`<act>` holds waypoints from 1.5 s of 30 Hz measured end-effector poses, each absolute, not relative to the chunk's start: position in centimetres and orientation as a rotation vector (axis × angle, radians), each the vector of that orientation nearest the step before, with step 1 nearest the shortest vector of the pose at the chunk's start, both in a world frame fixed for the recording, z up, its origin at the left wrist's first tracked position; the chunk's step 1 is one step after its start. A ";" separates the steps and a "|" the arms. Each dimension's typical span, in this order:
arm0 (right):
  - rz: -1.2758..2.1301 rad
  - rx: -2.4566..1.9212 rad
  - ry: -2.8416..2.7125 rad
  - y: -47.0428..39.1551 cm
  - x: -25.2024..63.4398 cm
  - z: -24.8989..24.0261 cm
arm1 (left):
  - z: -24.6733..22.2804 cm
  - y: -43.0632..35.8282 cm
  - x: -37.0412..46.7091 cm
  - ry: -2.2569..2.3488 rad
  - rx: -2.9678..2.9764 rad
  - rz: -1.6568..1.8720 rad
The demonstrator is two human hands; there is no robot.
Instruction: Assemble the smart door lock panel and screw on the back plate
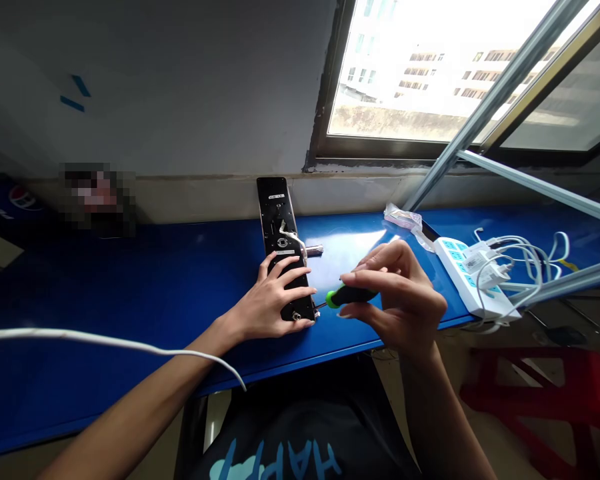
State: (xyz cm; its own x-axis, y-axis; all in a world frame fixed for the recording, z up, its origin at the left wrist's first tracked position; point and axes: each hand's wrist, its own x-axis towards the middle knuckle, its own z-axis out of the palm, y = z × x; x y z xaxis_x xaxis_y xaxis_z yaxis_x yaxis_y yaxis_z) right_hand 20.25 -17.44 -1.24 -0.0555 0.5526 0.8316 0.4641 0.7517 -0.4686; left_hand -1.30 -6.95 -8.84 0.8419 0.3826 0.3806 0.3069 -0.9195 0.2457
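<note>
A long black panel [274, 210], which looks like a door lock plate, lies on the blue table with its inner side up. A white cable [295, 237] runs along it, and small screws and holes dot its surface. My left hand [277, 293] rests flat across the panel's near half, fingers spread. In my right hand [397, 287], between thumb and fingers, is a screwdriver [353, 296] with a black and green handle. Its shaft points left at the panel's near right edge; whether the tip touches is unclear. A short metallic cylinder [314, 251] juts out beside the panel.
A white power strip [473, 280] with plugged chargers and tangled white cables [527, 257] stands at the right. Near it lies a clear plastic bag [405, 219]. Metal frame bars [535, 179] cross the right side. A white cord [105, 340] hangs over my left forearm. A red stool [545, 387] stands below.
</note>
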 end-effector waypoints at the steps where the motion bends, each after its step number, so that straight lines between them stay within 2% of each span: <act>1: 0.097 -0.838 -1.691 -17.5 20.3 -1.2 | -8.8 -7.0 -1.3 0.537 2.844 0.641; 6: 0.319 -0.813 -1.770 -17.9 20.9 -0.9 | -8.7 -7.0 -1.2 0.534 2.840 0.626; 12: 0.084 -0.834 -1.712 -17.8 21.1 -1.1 | -8.7 -7.0 -1.3 0.545 2.834 0.624; 17: 0.288 -0.854 -1.764 -18.3 21.0 -1.0 | -8.6 -7.0 -1.3 0.543 2.847 0.615; 24: 0.136 -0.785 -1.727 -17.8 20.7 -1.0 | -8.9 -7.0 -1.2 0.546 2.844 0.623; 31: 0.353 -0.819 -1.851 -18.2 20.0 -0.8 | -8.8 -7.1 -1.2 0.533 2.837 0.636; 39: -0.003 -0.909 -1.798 -17.9 20.7 -1.3 | -8.9 -7.1 -1.3 0.547 2.834 0.633; 45: 0.415 -0.870 -1.812 -18.0 21.5 -2.0 | -8.8 -7.0 -1.3 0.540 2.831 0.629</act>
State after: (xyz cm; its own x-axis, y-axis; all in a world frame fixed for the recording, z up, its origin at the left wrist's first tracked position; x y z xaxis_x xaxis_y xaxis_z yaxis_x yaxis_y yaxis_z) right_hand 21.46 -17.96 -1.97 -0.2004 0.7266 0.6572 0.3683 0.6775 -0.6367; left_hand -1.30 -6.96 -8.84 0.8435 0.3887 0.3707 0.3074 -0.9153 0.2602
